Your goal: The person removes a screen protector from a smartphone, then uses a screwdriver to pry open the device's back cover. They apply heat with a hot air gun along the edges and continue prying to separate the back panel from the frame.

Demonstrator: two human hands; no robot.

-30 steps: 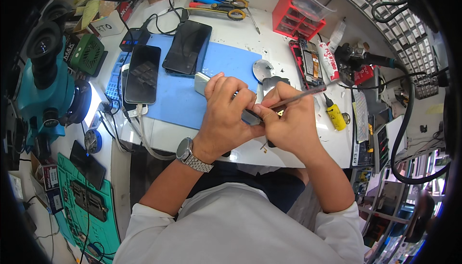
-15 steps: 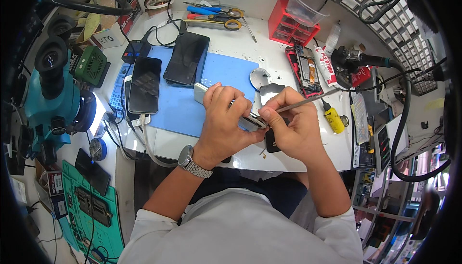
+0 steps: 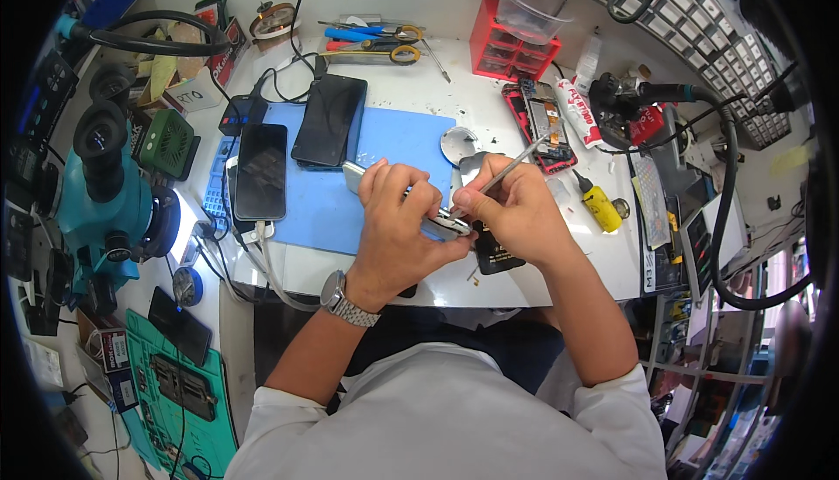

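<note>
2 hands (image 3: 398, 231) gripping silver phone (image 3: 358, 174), long axis upper-left to lower-right

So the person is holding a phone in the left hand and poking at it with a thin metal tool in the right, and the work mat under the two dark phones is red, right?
Not quite: the mat is blue, not red, as the head view shows. The rest holds: the left hand grips a phone, the right hand works a thin metal tool at it, and two dark phones lie on that mat.
</note>
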